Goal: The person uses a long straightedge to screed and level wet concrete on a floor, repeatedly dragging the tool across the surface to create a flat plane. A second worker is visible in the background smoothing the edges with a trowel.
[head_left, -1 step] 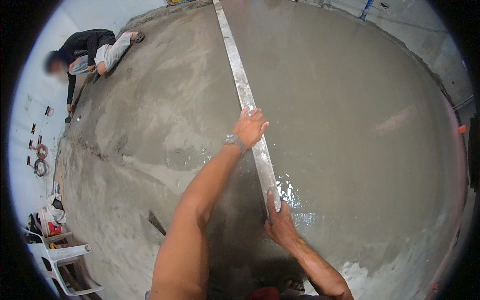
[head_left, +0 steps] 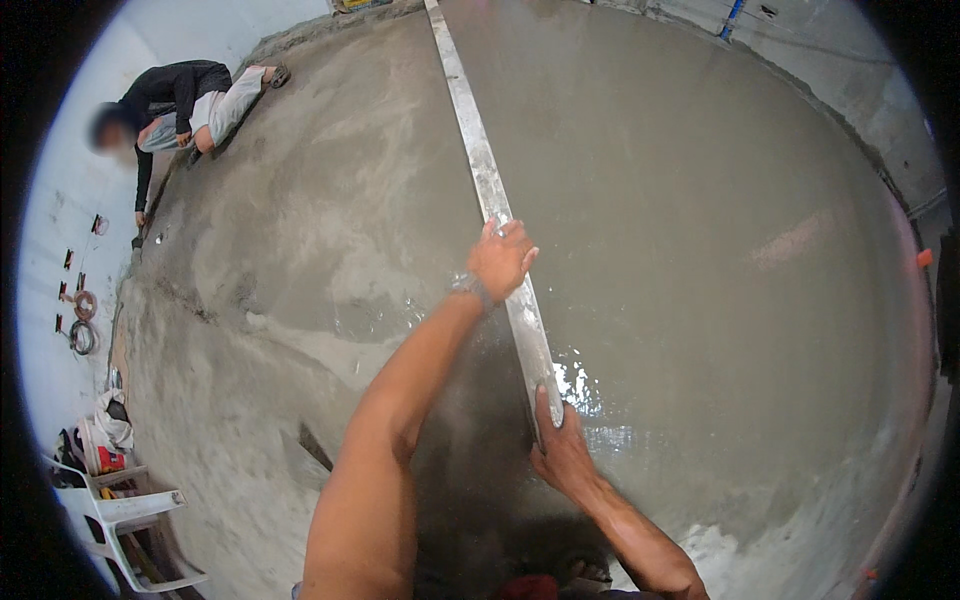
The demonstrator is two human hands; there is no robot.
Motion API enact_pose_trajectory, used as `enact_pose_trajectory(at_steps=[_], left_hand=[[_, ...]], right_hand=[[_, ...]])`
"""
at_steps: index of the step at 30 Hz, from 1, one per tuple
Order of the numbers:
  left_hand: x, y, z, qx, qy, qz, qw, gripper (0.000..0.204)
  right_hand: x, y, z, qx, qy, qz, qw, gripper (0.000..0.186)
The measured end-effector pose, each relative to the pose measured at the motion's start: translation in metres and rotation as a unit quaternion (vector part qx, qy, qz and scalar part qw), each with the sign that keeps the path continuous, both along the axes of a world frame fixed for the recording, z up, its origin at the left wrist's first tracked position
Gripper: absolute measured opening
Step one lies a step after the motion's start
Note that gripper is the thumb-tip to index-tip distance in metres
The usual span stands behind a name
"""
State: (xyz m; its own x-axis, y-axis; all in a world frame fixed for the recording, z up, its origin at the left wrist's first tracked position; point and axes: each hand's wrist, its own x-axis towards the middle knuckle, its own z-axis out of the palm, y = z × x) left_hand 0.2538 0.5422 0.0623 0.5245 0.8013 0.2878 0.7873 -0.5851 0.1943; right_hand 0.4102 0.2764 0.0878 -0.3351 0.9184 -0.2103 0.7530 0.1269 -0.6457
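Observation:
A long, pale metal screed bar (head_left: 462, 105) lies across the wet grey concrete floor (head_left: 680, 250), running from near me to the far edge. My left hand (head_left: 503, 257), with a watch on the wrist, is closed over the bar partway along it. At the bar's near end, my right hand (head_left: 563, 440) grips it with the thumb laid along the top; its other fingers are mostly hidden. Glossy wet concrete shines just right of this end. Left of the bar, the surface looks rougher and streaked.
A co-worker (head_left: 180, 100) crouches at the far left, one hand reaching down beside the white wall (head_left: 60, 190). A white plastic chair (head_left: 140, 508) and a white bucket (head_left: 100, 445) stand at the near left. Wire coils (head_left: 82, 337) hang on that wall. A blue pipe (head_left: 733, 18) rises at the far right.

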Motion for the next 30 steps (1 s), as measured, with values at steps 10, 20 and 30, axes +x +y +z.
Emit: enact_pose_trajectory(at_steps=[10,20,30], left_hand=[[0.001,0.000,-0.002,0.006,-0.001,0.013,1.000,0.029],[-0.007,-0.003,0.007,-0.007,0.026,0.021,0.999,0.030],[0.004,-0.005,0.005,-0.051,-0.018,0.010,0.998,0.034]], right_hand=[[0.004,0.004,-0.004,-0.020,0.020,0.006,1.000,0.091],[-0.010,-0.002,-0.005,0.030,-0.014,0.009,0.999,0.093],[-0.009,0.005,0.009,-0.030,-0.047,-0.013,0.998,0.092]])
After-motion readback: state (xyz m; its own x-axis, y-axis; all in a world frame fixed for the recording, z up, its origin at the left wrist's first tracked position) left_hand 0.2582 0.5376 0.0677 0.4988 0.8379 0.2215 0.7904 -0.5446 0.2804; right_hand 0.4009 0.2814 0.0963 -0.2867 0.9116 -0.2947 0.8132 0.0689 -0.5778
